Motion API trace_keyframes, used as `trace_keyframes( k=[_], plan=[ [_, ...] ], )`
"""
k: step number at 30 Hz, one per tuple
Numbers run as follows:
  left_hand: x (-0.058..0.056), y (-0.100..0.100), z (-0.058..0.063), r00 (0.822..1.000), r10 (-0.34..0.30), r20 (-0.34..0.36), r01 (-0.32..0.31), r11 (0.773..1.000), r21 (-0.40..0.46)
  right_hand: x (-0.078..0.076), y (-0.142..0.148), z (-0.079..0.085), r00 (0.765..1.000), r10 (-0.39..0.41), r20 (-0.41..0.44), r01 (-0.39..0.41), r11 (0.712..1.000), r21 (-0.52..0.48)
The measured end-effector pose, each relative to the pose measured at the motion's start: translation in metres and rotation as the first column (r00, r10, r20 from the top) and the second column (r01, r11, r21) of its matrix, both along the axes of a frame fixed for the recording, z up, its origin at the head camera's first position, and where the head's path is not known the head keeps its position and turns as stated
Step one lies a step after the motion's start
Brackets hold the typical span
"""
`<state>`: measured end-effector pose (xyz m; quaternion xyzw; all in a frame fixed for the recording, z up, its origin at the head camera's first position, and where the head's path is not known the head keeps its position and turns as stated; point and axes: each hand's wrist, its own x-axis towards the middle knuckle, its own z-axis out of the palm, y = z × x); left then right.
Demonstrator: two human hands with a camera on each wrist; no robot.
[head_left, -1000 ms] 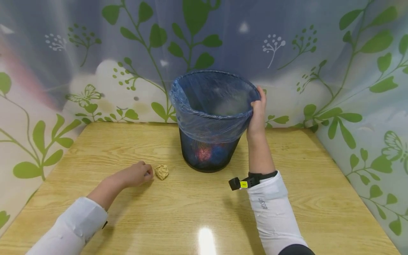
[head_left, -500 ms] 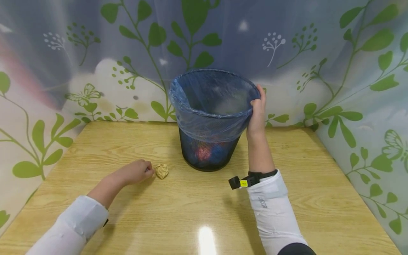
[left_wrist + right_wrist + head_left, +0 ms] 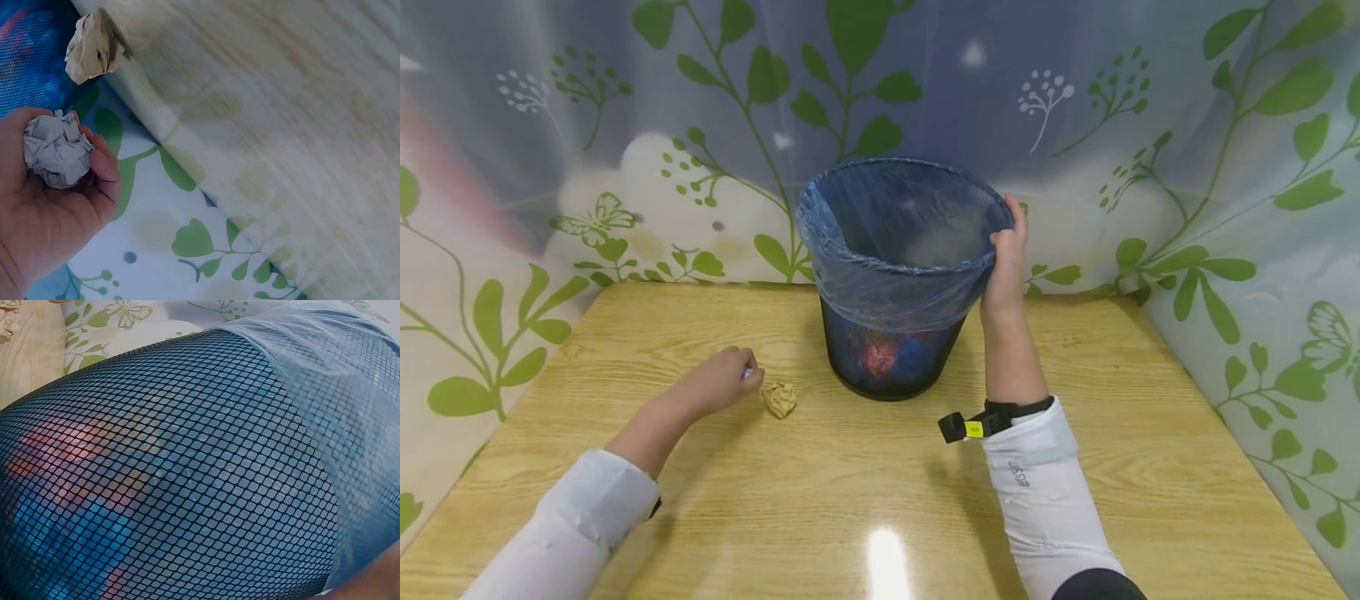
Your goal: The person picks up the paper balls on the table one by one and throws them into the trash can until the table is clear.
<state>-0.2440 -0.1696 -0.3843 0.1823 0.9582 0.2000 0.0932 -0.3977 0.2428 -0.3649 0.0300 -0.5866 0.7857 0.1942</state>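
Observation:
My left hand (image 3: 721, 382) curls its fingers round a crumpled white paper ball (image 3: 58, 150), which shows plainly in the left wrist view. Just to its right on the table lies a crumpled tan paper ball (image 3: 780, 400). A black mesh wastebasket (image 3: 891, 333) stands at the middle back, lined with a translucent blue bag (image 3: 895, 296) folded over the rim. On the basket's right side, my right hand (image 3: 1006, 271) grips the rim, thumb inside. Red and blue pieces (image 3: 75, 519) show blurred through the mesh at the bottom.
The pale wooden table (image 3: 820, 492) spreads under both arms. A patterned curtain (image 3: 700, 125) with green leaves hangs close behind the basket and along both sides. A wrist strap with a small black camera (image 3: 952, 427) sits on the right wrist.
My left hand has risen slightly from the table beside the tan ball, with the white paper ball in it. The right hand keeps its hold on the rim; the view has tilted a little.

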Motion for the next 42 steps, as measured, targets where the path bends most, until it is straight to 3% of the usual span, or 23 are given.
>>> trace_keyframes(
  k=[3, 5, 7, 10, 20, 27, 42],
  plan=[
    [0.000, 0.000, 0.004, 1.000, 0.005, -0.019, -0.005, 1.000, 0.021, 0.074, -0.038, 0.047, 0.999, 0.038, 0.035, -0.039, 0.999, 0.032],
    [-0.001, 0.000, 0.007, 0.999, 0.018, -0.029, -0.017, 0.999, 0.033, 0.109, -0.056, 0.071, 1.000, 0.029, 0.006, -0.030, 0.998, 0.055],
    [-0.002, 0.001, 0.010, 0.999, 0.034, -0.042, -0.033, 0.999, 0.041, 0.128, -0.066, 0.085, 1.000, 0.024, 0.006, -0.024, 0.998, 0.051],
    [-0.004, 0.002, 0.015, 0.997, 0.060, -0.056, -0.057, 0.997, 0.047, 0.137, -0.070, 0.092, 1.000, 0.024, -0.009, -0.023, 0.999, 0.042],
    [-0.011, 0.006, 0.032, 0.986, 0.128, -0.108, -0.116, 0.987, 0.114, 0.120, -0.061, 0.075, 0.999, 0.031, -0.044, -0.029, 0.999, 0.033],
    [-0.016, 0.009, 0.043, 0.980, 0.163, -0.110, -0.142, 0.974, 0.176, 0.118, -0.061, 0.073, 0.998, 0.039, -0.041, -0.037, 0.999, 0.033],
    [-0.029, 0.023, 0.089, 0.953, 0.220, -0.209, -0.160, 0.950, 0.269, 0.119, -0.062, 0.075, 0.999, 0.036, -0.027, -0.035, 0.999, 0.037]
  ],
)
